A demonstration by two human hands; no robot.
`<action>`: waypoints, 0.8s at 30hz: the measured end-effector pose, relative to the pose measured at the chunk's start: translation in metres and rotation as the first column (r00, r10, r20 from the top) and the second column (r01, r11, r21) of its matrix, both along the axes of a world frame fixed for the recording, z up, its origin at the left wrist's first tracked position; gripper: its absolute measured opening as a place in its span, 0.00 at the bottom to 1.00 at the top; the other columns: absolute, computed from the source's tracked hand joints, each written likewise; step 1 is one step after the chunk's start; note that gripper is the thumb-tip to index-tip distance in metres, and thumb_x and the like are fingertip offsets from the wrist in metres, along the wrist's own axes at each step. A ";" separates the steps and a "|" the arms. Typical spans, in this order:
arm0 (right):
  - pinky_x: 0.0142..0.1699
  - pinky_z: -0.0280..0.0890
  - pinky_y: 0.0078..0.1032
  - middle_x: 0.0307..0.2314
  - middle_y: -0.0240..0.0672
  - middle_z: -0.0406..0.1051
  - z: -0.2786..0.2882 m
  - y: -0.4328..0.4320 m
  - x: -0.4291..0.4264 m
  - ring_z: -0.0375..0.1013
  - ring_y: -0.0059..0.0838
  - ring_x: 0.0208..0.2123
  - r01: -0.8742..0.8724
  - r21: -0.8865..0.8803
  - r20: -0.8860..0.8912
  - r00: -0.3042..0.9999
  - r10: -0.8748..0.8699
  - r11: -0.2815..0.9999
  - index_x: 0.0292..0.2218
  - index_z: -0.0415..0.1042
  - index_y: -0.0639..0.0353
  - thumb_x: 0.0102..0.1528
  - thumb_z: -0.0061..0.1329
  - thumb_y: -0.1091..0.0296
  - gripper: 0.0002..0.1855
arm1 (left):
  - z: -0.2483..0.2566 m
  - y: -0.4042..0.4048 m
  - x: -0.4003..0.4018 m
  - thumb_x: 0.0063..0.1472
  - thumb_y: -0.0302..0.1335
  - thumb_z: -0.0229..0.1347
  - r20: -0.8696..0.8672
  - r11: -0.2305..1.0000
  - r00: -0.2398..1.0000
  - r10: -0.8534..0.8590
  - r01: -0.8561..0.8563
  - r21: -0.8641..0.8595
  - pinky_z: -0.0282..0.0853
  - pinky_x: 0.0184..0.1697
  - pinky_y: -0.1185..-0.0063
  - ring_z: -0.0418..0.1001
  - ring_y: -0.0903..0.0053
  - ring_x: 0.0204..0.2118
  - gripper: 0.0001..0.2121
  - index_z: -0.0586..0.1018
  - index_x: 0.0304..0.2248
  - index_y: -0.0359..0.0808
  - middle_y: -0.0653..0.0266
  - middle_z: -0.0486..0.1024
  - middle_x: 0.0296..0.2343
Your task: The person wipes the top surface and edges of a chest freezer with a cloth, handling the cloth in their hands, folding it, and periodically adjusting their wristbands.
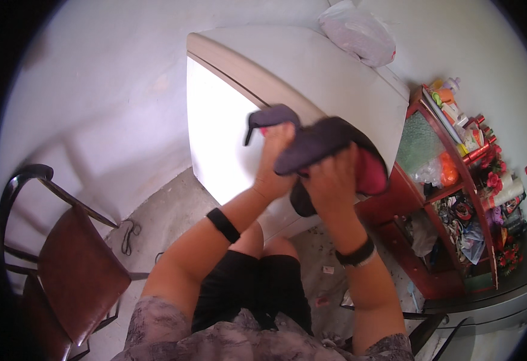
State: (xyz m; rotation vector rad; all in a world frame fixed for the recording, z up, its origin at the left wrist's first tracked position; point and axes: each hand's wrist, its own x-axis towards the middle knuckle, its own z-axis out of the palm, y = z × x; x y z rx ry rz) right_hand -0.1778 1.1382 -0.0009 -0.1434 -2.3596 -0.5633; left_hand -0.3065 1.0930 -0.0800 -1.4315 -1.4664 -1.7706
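My left hand grips a dark purple-grey high-heeled shoe near its heel end. The thin black heel sticks out to the left, and a bit of pink shows beside the fingers. In my right hand is a dark shoe part with a pinkish-red lining. A further black part hangs below, between the two wrists. Blur and overlap hide where one shoe ends and another begins. Both hands are raised in front of a large white cabinet or appliance.
A stuffed plastic bag rests on the white unit. To the right, a red wooden cabinet holds bags, cords and red artificial flowers. A chair with a brown seat stands at left, near a dark cord on the concrete floor.
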 end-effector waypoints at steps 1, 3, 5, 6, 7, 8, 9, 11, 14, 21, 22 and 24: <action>0.56 0.50 0.49 0.33 0.42 0.63 0.003 -0.003 -0.017 0.61 0.46 0.43 -0.048 -0.016 0.002 0.999 0.048 0.999 0.34 0.69 0.65 0.43 0.45 0.70 0.14 | 0.001 -0.003 -0.009 0.48 0.20 0.49 0.025 0.998 0.998 0.058 -0.058 0.020 0.44 0.57 0.66 0.54 0.51 0.52 0.25 0.61 0.48 0.27 0.45 0.60 0.46; 0.57 0.48 0.45 0.34 0.42 0.64 -0.005 0.008 -0.048 0.61 0.46 0.45 -0.025 0.040 0.097 0.995 0.021 0.999 0.36 0.69 0.64 0.43 0.46 0.68 0.16 | -0.013 0.006 -0.039 0.50 0.17 0.46 0.252 0.997 0.967 -0.032 0.048 -0.059 0.44 0.58 0.70 0.54 0.53 0.53 0.23 0.61 0.48 0.26 0.45 0.59 0.47; 0.59 0.48 0.38 0.33 0.40 0.65 -0.002 -0.001 -0.078 0.61 0.42 0.46 -0.097 0.083 0.042 0.995 0.094 0.992 0.37 0.68 0.64 0.44 0.42 0.71 0.16 | -0.006 -0.010 -0.061 0.52 0.16 0.42 0.209 0.986 0.975 0.076 -0.043 -0.162 0.43 0.58 0.71 0.52 0.56 0.55 0.21 0.61 0.48 0.25 0.44 0.57 0.49; 0.59 0.47 0.37 0.34 0.40 0.65 -0.006 0.000 -0.088 0.61 0.41 0.47 -0.082 0.142 0.032 0.996 0.078 0.986 0.37 0.68 0.64 0.45 0.41 0.70 0.16 | -0.002 -0.015 -0.062 0.53 0.16 0.41 0.180 0.977 0.978 0.104 -0.067 -0.202 0.43 0.58 0.70 0.51 0.55 0.55 0.21 0.61 0.49 0.25 0.44 0.56 0.50; 0.60 0.46 0.35 0.35 0.40 0.65 -0.006 -0.005 -0.096 0.60 0.40 0.48 -0.078 0.201 0.019 0.997 0.075 0.977 0.38 0.68 0.63 0.45 0.40 0.70 0.16 | 0.002 -0.024 -0.066 0.53 0.17 0.40 0.147 0.965 0.978 0.145 -0.106 -0.241 0.42 0.59 0.69 0.50 0.54 0.56 0.21 0.60 0.49 0.24 0.43 0.55 0.51; 0.60 0.45 0.33 0.36 0.39 0.66 -0.004 -0.007 -0.098 0.60 0.38 0.48 -0.024 0.286 0.008 1.000 0.023 0.958 0.39 0.68 0.63 0.46 0.39 0.68 0.17 | -0.014 -0.023 -0.079 0.54 0.17 0.40 0.188 0.922 0.966 0.178 -0.097 -0.375 0.41 0.59 0.69 0.49 0.53 0.56 0.21 0.59 0.49 0.24 0.43 0.54 0.52; 0.60 0.45 0.33 0.36 0.39 0.66 -0.006 -0.007 -0.095 0.60 0.38 0.48 -0.021 0.278 0.001 1.000 0.021 0.960 0.39 0.68 0.63 0.46 0.39 0.68 0.17 | -0.019 -0.022 -0.078 0.54 0.18 0.41 0.167 0.919 0.968 0.189 -0.114 -0.377 0.41 0.59 0.69 0.48 0.52 0.56 0.22 0.58 0.50 0.24 0.42 0.52 0.52; 0.60 0.46 0.31 0.36 0.38 0.66 -0.011 -0.008 -0.085 0.60 0.37 0.48 -0.100 0.125 -0.003 0.995 0.102 0.987 0.40 0.68 0.63 0.46 0.40 0.68 0.18 | -0.029 -0.019 -0.075 0.54 0.18 0.41 0.122 0.914 0.972 0.201 -0.142 -0.379 0.40 0.59 0.69 0.46 0.50 0.56 0.23 0.57 0.51 0.23 0.40 0.49 0.53; 0.59 0.48 0.34 0.36 0.38 0.66 -0.024 -0.005 -0.044 0.61 0.38 0.47 -0.061 0.024 0.074 0.996 0.059 0.998 0.39 0.68 0.63 0.42 0.46 0.67 0.20 | -0.022 -0.011 -0.031 0.53 0.18 0.42 0.098 0.970 0.985 0.145 -0.122 -0.212 0.40 0.59 0.68 0.44 0.49 0.57 0.23 0.57 0.50 0.22 0.39 0.49 0.52; 0.55 0.50 0.48 0.40 0.38 0.65 -0.052 0.007 0.072 0.59 0.46 0.47 0.051 -0.097 0.061 0.997 -0.045 0.994 0.43 0.68 0.53 0.42 0.52 0.61 0.24 | -0.033 -0.002 0.079 0.46 0.31 0.52 0.171 0.901 0.985 0.022 0.054 -0.430 0.36 0.58 0.59 0.41 0.44 0.57 0.36 0.53 0.53 0.25 0.37 0.45 0.53; 0.53 0.50 0.49 0.41 0.38 0.65 -0.051 0.008 0.085 0.60 0.47 0.47 0.107 -0.056 0.070 0.992 -0.103 0.993 0.43 0.69 0.53 0.42 0.53 0.60 0.24 | -0.038 -0.001 0.092 0.46 0.31 0.52 0.184 0.905 0.983 0.028 0.053 -0.422 0.36 0.58 0.59 0.41 0.44 0.57 0.36 0.53 0.53 0.25 0.37 0.45 0.53; 0.52 0.51 0.50 0.42 0.37 0.65 -0.064 0.016 0.109 0.60 0.47 0.47 0.185 0.009 0.099 0.978 -0.185 0.983 0.42 0.69 0.53 0.42 0.52 0.59 0.24 | -0.049 0.001 0.110 0.46 0.32 0.52 -0.062 0.976 0.998 -0.026 0.012 -0.219 0.35 0.58 0.58 0.41 0.45 0.57 0.36 0.52 0.53 0.26 0.38 0.46 0.53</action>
